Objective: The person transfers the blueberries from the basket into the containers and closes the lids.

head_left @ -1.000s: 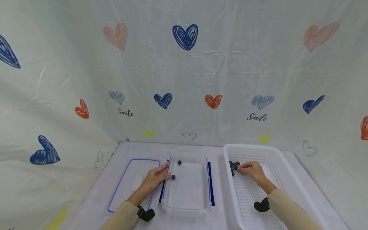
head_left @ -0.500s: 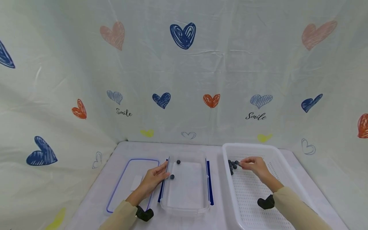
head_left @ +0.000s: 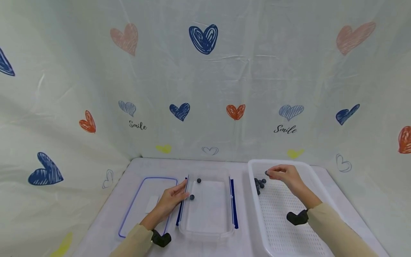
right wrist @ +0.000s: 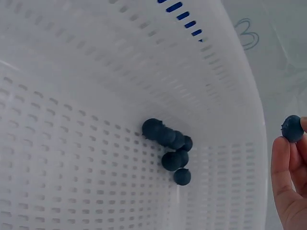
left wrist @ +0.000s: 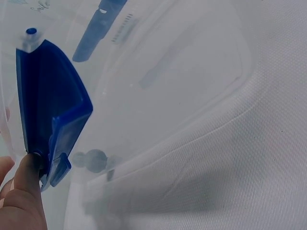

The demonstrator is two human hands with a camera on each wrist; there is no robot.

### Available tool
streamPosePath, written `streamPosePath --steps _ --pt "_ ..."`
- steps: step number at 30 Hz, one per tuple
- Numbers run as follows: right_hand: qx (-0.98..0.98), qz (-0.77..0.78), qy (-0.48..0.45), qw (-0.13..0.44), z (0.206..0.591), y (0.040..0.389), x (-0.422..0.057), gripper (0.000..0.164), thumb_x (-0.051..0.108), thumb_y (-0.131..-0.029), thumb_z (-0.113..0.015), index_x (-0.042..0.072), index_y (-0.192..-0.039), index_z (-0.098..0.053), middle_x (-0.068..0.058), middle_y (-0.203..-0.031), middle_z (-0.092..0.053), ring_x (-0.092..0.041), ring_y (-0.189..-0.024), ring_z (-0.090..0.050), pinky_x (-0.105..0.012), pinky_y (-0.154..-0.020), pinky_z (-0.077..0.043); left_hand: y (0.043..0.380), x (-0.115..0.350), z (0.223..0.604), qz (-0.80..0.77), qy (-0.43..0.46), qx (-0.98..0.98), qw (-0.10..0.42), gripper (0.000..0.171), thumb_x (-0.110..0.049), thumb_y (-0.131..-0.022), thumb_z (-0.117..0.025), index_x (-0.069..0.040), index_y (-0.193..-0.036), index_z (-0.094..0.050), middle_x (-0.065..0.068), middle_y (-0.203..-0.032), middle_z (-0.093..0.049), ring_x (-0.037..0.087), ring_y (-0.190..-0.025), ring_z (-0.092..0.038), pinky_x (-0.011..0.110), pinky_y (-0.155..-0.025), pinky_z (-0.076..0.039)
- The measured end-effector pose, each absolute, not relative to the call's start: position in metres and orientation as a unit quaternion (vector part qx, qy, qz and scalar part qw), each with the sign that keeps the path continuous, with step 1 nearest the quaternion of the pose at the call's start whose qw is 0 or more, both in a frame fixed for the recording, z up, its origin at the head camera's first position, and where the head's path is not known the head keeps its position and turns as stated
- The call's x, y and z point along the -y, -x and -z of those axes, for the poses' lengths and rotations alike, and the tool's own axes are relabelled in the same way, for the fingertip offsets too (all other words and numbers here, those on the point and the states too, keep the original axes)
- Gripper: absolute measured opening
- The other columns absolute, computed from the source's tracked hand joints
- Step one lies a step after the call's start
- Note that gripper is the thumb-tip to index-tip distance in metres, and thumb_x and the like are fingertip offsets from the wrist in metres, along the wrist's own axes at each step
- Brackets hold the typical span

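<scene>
My right hand (head_left: 288, 177) pinches a blueberry (right wrist: 292, 128) between thumb and fingertips, raised above the far left part of a white perforated basket (head_left: 260, 225). Several more blueberries (right wrist: 171, 161) huddle at that basket's far left corner. With my left hand (head_left: 169, 202) I hold the left side of a clear plastic box (head_left: 206, 235), a finger against its hanging blue latch flap (left wrist: 72, 108). Inside the box are two blueberries, one near the far end (head_left: 199, 181) and one by my left fingertips (head_left: 192, 197); both show blurred through the wall in the left wrist view.
A clear lid with a blue seal (head_left: 140, 189) lies left of the box, partly under my left forearm. Another blue latch flap (head_left: 234, 203) hangs at the box's right side. Behind the white table (head_left: 192, 165) hangs a sheet printed with hearts (head_left: 236, 112).
My right hand has picked a blueberry from the cluster and lifted it up and away from the others. My left hand keeps its place on the box.
</scene>
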State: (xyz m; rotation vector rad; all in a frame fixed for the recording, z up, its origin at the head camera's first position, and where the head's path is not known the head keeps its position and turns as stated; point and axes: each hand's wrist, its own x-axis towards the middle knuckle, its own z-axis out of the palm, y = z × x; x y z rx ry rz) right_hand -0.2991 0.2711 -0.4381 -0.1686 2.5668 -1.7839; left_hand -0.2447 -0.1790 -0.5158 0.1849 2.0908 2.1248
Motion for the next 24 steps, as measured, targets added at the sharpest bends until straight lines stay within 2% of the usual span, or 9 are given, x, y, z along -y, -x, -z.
streamPosePath --steps 7,11,18,24 --pt "-0.811 0.581 0.060 0.010 0.419 0.301 -0.264 0.035 0.015 -0.094 -0.072 -0.016 -0.110 -0.066 -0.004 -0.094 -0.072 -0.011 -0.082 -0.070 -0.028 -0.081 -0.060 0.245 0.179 0.515 -0.708 -0.065 -0.699 0.075 0.065 -0.009 -0.096 -0.068 0.004 -0.151 -0.036 0.015 -0.158 -0.029 0.027 -0.144 -0.029 0.025 -0.108 -0.037" --pt "-0.817 0.573 0.067 0.013 0.412 0.301 -0.259 0.035 0.017 -0.094 -0.071 -0.013 -0.111 -0.067 -0.004 -0.097 -0.072 -0.014 -0.085 -0.070 -0.033 -0.087 -0.059 0.244 0.179 0.514 -0.703 -0.066 -0.705 0.071 0.065 -0.011 -0.096 -0.068 0.004 -0.151 -0.037 0.016 -0.158 -0.029 0.028 -0.144 -0.029 0.025 -0.107 -0.037" --pt "-0.828 0.557 0.066 0.016 0.403 0.301 -0.249 0.036 0.021 -0.093 -0.074 -0.009 -0.112 -0.068 -0.006 -0.101 -0.071 -0.015 -0.086 -0.071 -0.032 -0.088 -0.058 0.244 0.179 0.517 -0.704 -0.068 -0.703 0.071 0.064 -0.009 -0.096 -0.067 0.005 -0.150 -0.036 0.018 -0.157 -0.029 0.031 -0.144 -0.029 0.025 -0.106 -0.039" --pt "-0.815 0.573 0.089 0.019 0.398 0.303 -0.242 0.036 0.017 -0.093 -0.073 -0.012 -0.113 -0.067 -0.008 -0.101 -0.070 -0.016 -0.086 -0.071 -0.029 -0.086 -0.058 0.244 0.180 0.516 -0.706 -0.063 -0.701 0.075 0.062 -0.006 -0.097 -0.065 0.004 -0.151 -0.036 0.016 -0.158 -0.029 0.029 -0.144 -0.029 0.026 -0.107 -0.038"
